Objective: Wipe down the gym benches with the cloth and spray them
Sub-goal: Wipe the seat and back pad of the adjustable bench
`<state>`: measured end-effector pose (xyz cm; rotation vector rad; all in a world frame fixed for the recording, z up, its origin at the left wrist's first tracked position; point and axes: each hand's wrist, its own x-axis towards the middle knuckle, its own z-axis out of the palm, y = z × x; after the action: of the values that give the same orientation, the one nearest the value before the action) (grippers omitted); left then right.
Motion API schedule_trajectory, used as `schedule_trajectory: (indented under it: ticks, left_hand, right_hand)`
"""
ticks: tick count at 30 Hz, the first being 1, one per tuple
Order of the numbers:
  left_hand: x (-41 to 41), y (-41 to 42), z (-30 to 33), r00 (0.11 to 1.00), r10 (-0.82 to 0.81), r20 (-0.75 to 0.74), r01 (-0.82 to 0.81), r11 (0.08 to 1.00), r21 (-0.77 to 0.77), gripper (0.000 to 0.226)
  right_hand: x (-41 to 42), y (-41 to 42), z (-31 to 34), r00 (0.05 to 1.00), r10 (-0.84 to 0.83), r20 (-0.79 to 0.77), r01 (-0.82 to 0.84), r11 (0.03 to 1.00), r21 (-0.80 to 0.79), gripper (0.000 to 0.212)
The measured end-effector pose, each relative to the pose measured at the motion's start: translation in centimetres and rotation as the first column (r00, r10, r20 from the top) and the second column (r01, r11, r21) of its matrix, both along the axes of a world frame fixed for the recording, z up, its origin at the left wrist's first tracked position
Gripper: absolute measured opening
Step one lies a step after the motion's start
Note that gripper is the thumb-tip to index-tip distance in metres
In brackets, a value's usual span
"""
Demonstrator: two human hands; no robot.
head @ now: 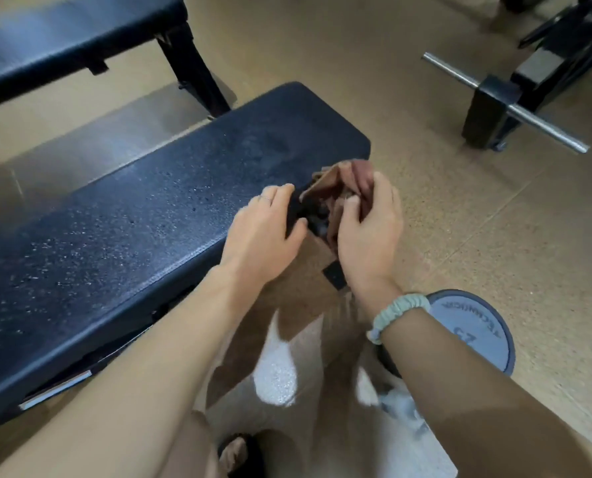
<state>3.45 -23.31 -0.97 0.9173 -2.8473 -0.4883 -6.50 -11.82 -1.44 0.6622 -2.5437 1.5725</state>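
A black padded gym bench (pixel 142 215) runs from lower left to centre, its top speckled with spray droplets. At its near right corner a brown cloth (pixel 336 188) is bunched between both hands. My right hand (pixel 370 232) grips the cloth's right side with curled fingers. My left hand (pixel 267 229) holds a dark part of the cloth at its left edge, thumb and fingers around it. No spray bottle is in view.
A second black bench (pixel 73 43) stands at the upper left. A black rack foot with a steel bar (pixel 505 101) sits upper right. A grey weight plate (pixel 474 332) lies on the tan floor by my right wrist. My legs are below.
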Motion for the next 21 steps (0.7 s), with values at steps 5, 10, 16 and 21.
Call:
schedule_trajectory:
  ticks: [5,10,16,21]
  left_hand:
    - [1.9,-7.1,0.3,0.993,0.110,0.033,-0.108,0.992,-0.071,0.052]
    - [2.0,-9.8,-2.1,0.989,0.105,0.106,-0.093,0.989,-0.117,0.050]
    - [1.7,-9.5,-5.2,0.986,0.159,-0.043,-0.164,0.965,-0.207,0.041]
    - [2.0,-9.6,-5.4,0.980,0.168,-0.110,-0.186,0.965,-0.185,0.035]
  right_hand:
    - [-0.3,-8.0,2.5,0.939,0.316,-0.136,-0.281,0.933,0.226,0.043]
    - [-0.8,-10.9,-1.2,0.809,0.585,-0.052,-0.411,0.627,0.661,0.049]
    - [-0.7,-12.2,-3.9,0.810,0.556,-0.186,-0.310,0.676,0.668,0.055]
    - [-1.1,-12.8,-4.5,0.769,0.597,-0.227,-0.264,0.621,0.738,0.051]
